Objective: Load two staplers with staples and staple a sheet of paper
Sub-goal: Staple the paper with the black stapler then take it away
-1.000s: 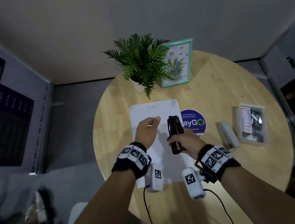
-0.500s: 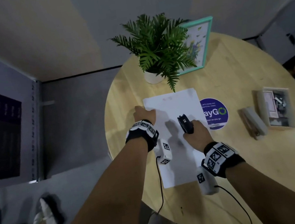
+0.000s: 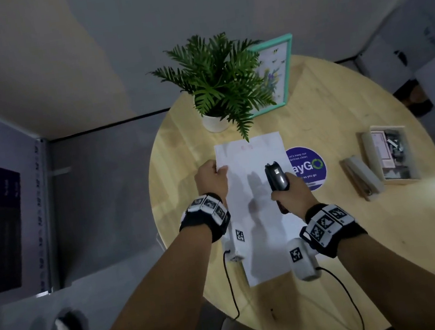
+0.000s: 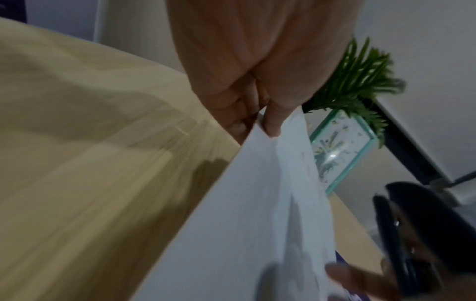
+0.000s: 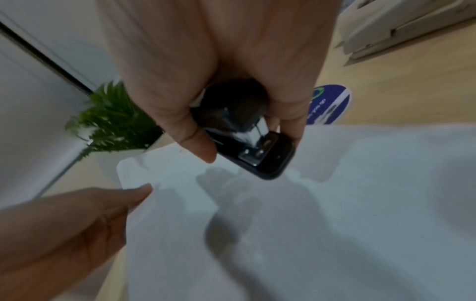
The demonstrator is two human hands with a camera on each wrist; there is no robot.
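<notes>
The sheet of paper point(image 3: 257, 201) was pinched at its left edge by the left hand point(image 3: 211, 178); a black stapler point(image 3: 277, 180) was gripped above it by the right hand point(image 3: 292, 195). A grey stapler point(image 3: 362, 179) and a staple box point(image 3: 391, 157) lay well right, a potted fern point(image 3: 222, 86) behind.

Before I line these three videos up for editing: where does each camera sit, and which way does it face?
Head: worn on the head, looking down at the round table; both forearms, left hand and right hand show.
Left wrist: on the left wrist, looking along the palm at fingers pinching the paper.
Right wrist: on the right wrist, looking along the palm at the black stapler it grips; the left hand shows too.
All three share the paper, the stapler and the plant.
</notes>
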